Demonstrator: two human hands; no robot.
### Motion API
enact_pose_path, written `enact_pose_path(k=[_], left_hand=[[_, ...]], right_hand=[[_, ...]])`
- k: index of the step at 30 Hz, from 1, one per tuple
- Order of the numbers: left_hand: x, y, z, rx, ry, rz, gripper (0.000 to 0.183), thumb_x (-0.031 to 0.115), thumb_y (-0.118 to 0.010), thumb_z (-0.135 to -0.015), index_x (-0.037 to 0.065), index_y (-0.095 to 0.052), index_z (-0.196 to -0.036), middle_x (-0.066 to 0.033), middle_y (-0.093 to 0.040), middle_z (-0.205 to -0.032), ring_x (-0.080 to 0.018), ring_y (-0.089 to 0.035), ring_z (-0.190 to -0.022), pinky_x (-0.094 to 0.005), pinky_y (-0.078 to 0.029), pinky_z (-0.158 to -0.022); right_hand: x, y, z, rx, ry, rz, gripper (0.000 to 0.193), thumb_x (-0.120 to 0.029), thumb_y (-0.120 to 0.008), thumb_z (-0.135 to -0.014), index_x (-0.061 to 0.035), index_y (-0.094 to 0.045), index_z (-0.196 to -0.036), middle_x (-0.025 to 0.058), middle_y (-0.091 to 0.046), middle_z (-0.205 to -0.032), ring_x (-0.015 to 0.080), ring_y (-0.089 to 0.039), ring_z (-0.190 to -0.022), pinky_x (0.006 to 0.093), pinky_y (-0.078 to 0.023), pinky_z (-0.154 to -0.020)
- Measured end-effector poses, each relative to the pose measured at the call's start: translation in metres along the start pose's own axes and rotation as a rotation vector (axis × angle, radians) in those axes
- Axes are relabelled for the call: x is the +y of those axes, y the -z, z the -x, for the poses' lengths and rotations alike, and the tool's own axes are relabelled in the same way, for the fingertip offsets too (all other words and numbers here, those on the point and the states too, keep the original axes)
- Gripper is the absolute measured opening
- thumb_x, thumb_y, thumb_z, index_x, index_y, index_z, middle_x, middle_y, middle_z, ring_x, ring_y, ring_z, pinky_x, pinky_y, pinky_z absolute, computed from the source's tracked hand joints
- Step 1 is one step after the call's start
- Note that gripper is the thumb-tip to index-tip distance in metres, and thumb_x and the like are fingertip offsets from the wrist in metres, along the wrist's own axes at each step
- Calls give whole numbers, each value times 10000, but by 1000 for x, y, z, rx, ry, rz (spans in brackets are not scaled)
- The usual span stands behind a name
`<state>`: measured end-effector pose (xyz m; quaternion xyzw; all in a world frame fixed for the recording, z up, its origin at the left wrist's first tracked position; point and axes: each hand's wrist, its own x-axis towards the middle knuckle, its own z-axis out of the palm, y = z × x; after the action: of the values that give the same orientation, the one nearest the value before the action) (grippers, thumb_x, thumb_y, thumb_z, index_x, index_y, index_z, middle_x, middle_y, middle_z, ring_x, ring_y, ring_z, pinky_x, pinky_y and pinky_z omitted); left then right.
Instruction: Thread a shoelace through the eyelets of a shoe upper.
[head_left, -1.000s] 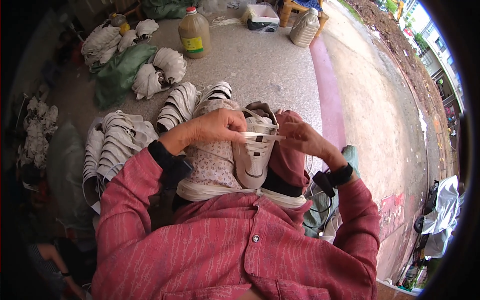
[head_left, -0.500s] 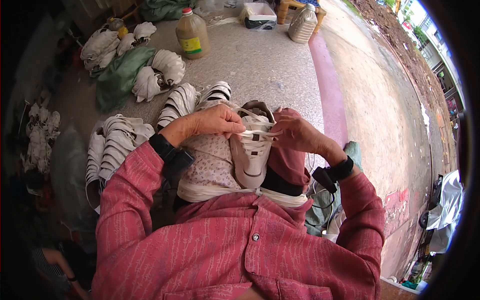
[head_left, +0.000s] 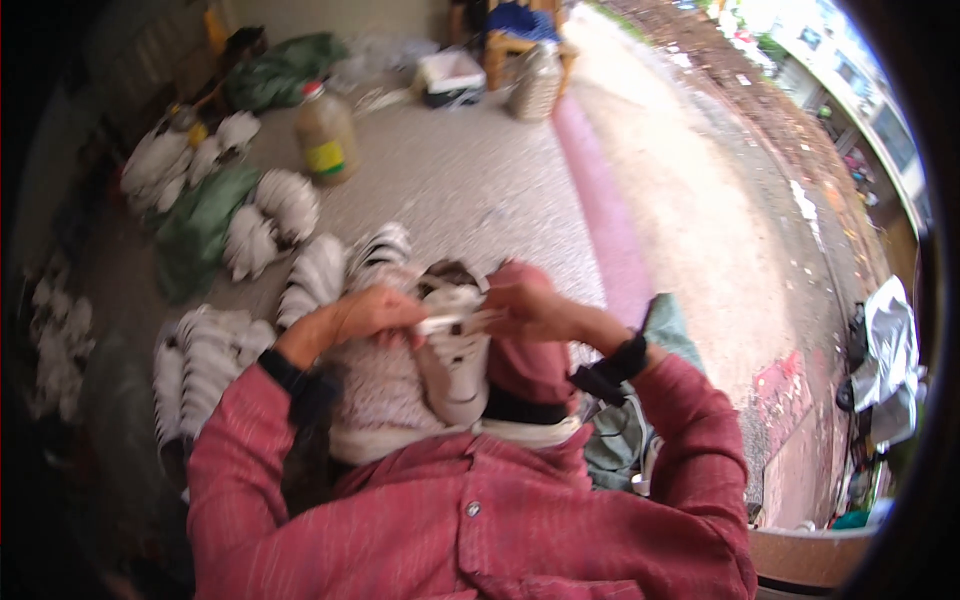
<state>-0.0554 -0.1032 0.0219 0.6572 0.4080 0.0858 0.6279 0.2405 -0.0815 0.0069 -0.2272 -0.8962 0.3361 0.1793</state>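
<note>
A pale sneaker lies between my thighs, its toe toward my belly and its dark-lined opening facing away. Across its upper run white laces. From the left, my left hand pinches a lace with closed fingers. My right hand is closed at the opposite side of the shoe, by the other end of the lacing; blur softens its fingertips. Under my left forearm is a flowered cloth over my leg, and a pale band crosses my lap.
Stacks of nested white shoe uppers stand at my left, with more bundles around a green sack. Farther off are a red-capped jug, a white box, a clear bottle and a wooden chair.
The view has swung upward, so my lap, hands and shoe sit lower, and the picture is blurrier. Both hands stay at the shoe's laces.
</note>
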Motion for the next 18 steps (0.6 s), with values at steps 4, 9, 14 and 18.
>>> enact_pose_path(k=[4, 9, 14, 18], left_hand=[[1, -2, 9, -37, 3, -99, 390, 388, -498, -975, 47, -686, -970, 17, -605, -763, -43, -492, -562, -206, -406, -557], [23, -14, 25, -77, 56, -229, 362, 388, -496, -981, 77, -603, -1132, 17, -534, -795, -74, -489, -638, -231, -416, -601], [9, -11, 24, -115, -88, -278, 400, 403, -486, -986, 91, -538, -1230, 11, -513, -863, -76, -491, -746, -247, -423, -670], [-1, -11, 24, -102, -137, -292, 430, 395, -491, -985, 85, -518, -1282, -3, -559, -945, -85, -520, -777, -248, -444, -715]], right_hand=[[-4, -11, 0, 56, -107, 233, 282, -307, -657, -819, -28, -632, -853, 181, -624, -771, 350, -606, -729, 438, -466, -665], [-30, -35, 13, 171, -384, 90, 321, -319, -590, -886, 2, -597, -885, 229, -630, -764, 421, -629, -761, 491, -470, -674], [-36, -39, 21, 147, -443, 121, 309, -307, -579, -894, 0, -556, -871, 228, -625, -772, 427, -622, -740, 500, -470, -663], [-49, -39, 35, 140, -349, 155, 220, -219, -563, -894, -8, -532, -943, 221, -616, -835, 416, -612, -766, 472, -487, -659]])
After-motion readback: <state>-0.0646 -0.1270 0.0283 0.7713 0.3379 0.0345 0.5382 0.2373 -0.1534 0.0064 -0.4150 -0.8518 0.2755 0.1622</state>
